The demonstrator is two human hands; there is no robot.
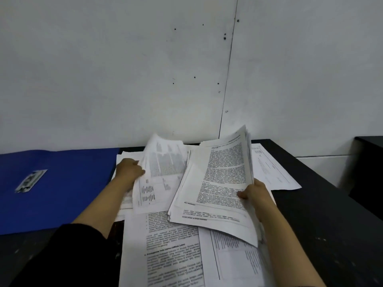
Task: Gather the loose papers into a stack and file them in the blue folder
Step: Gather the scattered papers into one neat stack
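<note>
Printed white papers lie scattered over the dark table. My right hand (253, 193) grips a thick bundle of sheets (219, 179) by its right edge, lifted and tilted above the pile. My left hand (129, 169) holds a single printed sheet (159, 172) by its left edge, raised beside the bundle. More loose pages (176, 251) lie flat below, near me, and one sheet (271, 168) lies at the far right. The blue folder (62, 187) lies open and flat at the left, with a metal clip (31, 181) on it.
The dark table (323, 220) ends against a white wall (145, 69) just behind the papers. A second dark piece of furniture (369, 162) stands at the far right, across a gap. My dark sleeve covers my left upper arm at the bottom left.
</note>
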